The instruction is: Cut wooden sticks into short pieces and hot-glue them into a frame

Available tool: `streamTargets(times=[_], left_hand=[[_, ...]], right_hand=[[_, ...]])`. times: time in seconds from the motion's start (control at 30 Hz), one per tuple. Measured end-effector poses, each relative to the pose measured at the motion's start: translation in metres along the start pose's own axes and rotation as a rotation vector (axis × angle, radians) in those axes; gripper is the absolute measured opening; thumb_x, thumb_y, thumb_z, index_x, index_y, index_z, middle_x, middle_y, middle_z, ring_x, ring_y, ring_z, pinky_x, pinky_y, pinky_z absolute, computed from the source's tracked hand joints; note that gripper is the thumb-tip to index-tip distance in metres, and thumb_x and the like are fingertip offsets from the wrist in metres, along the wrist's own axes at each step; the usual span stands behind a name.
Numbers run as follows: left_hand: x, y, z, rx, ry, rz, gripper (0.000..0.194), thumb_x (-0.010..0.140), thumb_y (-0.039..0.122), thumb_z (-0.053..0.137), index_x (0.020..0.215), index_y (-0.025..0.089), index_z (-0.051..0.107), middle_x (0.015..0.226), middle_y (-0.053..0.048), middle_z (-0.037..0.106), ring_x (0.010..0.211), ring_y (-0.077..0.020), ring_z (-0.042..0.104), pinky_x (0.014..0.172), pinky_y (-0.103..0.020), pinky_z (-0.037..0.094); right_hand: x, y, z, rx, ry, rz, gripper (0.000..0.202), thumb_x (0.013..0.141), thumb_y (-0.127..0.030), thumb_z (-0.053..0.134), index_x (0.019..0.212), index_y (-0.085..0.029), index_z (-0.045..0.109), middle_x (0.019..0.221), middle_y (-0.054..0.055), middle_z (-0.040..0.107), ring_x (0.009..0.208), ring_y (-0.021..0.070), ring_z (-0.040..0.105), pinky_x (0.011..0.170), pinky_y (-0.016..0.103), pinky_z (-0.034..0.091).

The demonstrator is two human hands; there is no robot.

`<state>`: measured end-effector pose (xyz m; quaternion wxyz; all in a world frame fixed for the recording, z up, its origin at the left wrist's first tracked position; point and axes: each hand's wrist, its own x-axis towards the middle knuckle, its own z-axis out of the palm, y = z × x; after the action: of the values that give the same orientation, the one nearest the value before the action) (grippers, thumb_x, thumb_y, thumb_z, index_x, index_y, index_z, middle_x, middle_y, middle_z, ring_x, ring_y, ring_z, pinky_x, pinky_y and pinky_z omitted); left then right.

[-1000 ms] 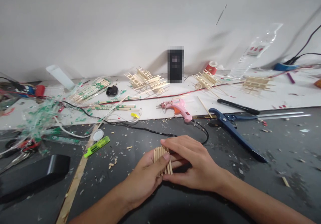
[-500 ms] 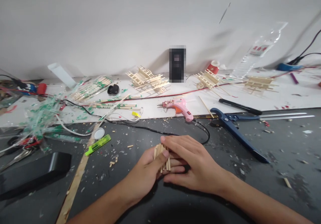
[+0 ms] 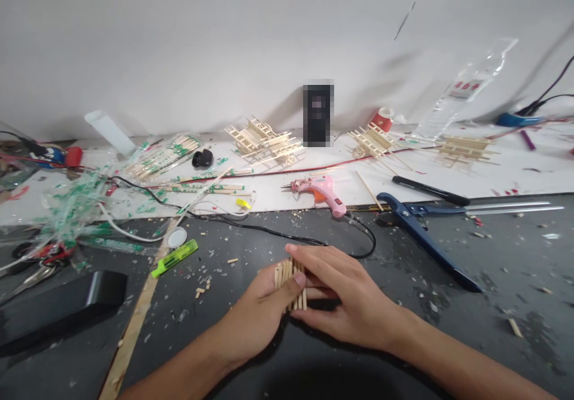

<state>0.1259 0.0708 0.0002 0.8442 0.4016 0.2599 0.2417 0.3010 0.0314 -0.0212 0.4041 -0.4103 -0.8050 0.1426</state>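
Several short wooden sticks lie side by side in my left hand, whose thumb presses across them. My right hand curves round the bundle from the other side, its index finger near the upper ends and its thumb by the lower ends. Part of the bundle is hidden behind the fingers. Beyond the hands a pink glue gun rests on its side on the white board, with its black cord curling onto the dark tabletop.
Small wooden carts stand along the wall. Blue-handled long shears lie to the right near a clear bottle. On the left are a green highlighter, plastic wrappers and a black case. Stick offcuts litter the table.
The sticks now sit more evenly side by side between my hands. My right hand has dropped slightly, with its thumb closer to the sticks' lower ends.
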Motion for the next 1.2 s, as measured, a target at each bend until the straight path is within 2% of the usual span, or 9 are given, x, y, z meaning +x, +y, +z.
streamTargets(times=[0.2,0.3,0.4,0.53,0.7,0.8,0.93,1.1,1.2], left_hand=[[-0.001,0.003,0.001,-0.024,-0.026,-0.051,0.035,0.094,0.042,0.069,0.112,0.013,0.076,0.110,-0.016,0.078,0.110,-0.0289,0.073,0.099,-0.040,0.055],[-0.001,0.005,-0.001,0.026,0.041,-0.052,0.037,0.091,0.044,0.072,0.108,0.012,0.075,0.105,-0.016,0.078,0.101,-0.0275,0.075,0.090,-0.036,0.058],[0.000,0.008,-0.004,0.046,0.106,-0.052,0.035,0.091,0.043,0.072,0.109,0.012,0.073,0.102,-0.014,0.078,0.095,-0.0245,0.075,0.085,-0.032,0.058],[0.002,0.012,-0.007,0.127,0.079,-0.039,0.031,0.097,0.039,0.063,0.112,0.013,0.068,0.101,-0.013,0.076,0.090,-0.0214,0.073,0.084,-0.032,0.056],[-0.001,0.021,-0.018,0.806,0.153,0.163,0.024,0.103,0.026,0.044,0.116,0.017,0.061,0.093,-0.005,0.070,0.078,-0.0173,0.065,0.079,-0.032,0.051],[-0.004,0.024,-0.024,1.284,0.148,0.210,0.029,0.094,0.009,0.044,0.114,0.018,0.063,0.098,-0.006,0.070,0.089,-0.0219,0.065,0.081,-0.036,0.048],[-0.004,0.021,-0.027,1.640,0.151,0.267,0.028,0.094,0.010,0.046,0.112,0.019,0.066,0.103,-0.008,0.069,0.102,-0.0288,0.061,0.087,-0.043,0.045],[-0.004,0.018,-0.019,1.616,0.219,0.439,0.035,0.088,0.014,0.059,0.123,0.020,0.064,0.127,-0.011,0.064,0.129,-0.0324,0.051,0.107,-0.052,0.036],[-0.007,0.022,-0.011,1.334,0.276,0.360,0.040,0.085,0.017,0.062,0.124,0.021,0.065,0.123,-0.010,0.068,0.117,-0.0303,0.060,0.100,-0.048,0.044]], right_hand=[[-0.001,0.000,-0.001,0.066,-0.006,0.081,0.074,0.089,-0.027,0.073,0.154,-0.025,0.039,0.133,0.008,0.068,0.118,0.0193,0.065,0.100,0.032,0.052],[0.000,0.001,-0.002,0.033,-0.011,0.065,0.078,0.086,-0.029,0.076,0.154,-0.024,0.039,0.132,0.009,0.068,0.118,0.0212,0.065,0.101,0.036,0.052],[0.002,0.001,-0.003,-0.022,0.032,0.055,0.073,0.087,-0.026,0.075,0.152,-0.023,0.041,0.129,0.009,0.070,0.115,0.0211,0.067,0.097,0.035,0.053],[0.005,0.002,-0.006,-0.086,0.111,0.016,0.065,0.087,-0.019,0.071,0.147,-0.022,0.047,0.122,0.008,0.073,0.109,0.0197,0.070,0.093,0.034,0.054],[0.004,0.004,-0.021,-0.121,0.120,0.076,0.062,0.086,-0.032,0.076,0.142,-0.023,0.051,0.125,0.009,0.072,0.109,0.0226,0.070,0.095,0.037,0.055],[0.002,0.008,-0.029,-0.129,0.026,0.115,0.061,0.087,-0.033,0.076,0.142,-0.024,0.051,0.123,0.008,0.072,0.111,0.0228,0.069,0.096,0.038,0.056],[0.001,0.012,-0.029,-0.078,0.023,0.134,0.066,0.086,-0.036,0.078,0.144,-0.027,0.049,0.129,0.007,0.070,0.116,0.0230,0.068,0.100,0.040,0.055],[-0.001,0.015,-0.024,-0.067,0.050,0.085,0.074,0.084,-0.039,0.081,0.149,-0.029,0.045,0.133,0.008,0.069,0.121,0.0250,0.065,0.102,0.043,0.055],[-0.001,0.015,-0.021,-0.086,0.084,0.042,0.080,0.085,-0.037,0.080,0.154,-0.029,0.040,0.133,0.008,0.069,0.121,0.0253,0.065,0.101,0.043,0.054]])
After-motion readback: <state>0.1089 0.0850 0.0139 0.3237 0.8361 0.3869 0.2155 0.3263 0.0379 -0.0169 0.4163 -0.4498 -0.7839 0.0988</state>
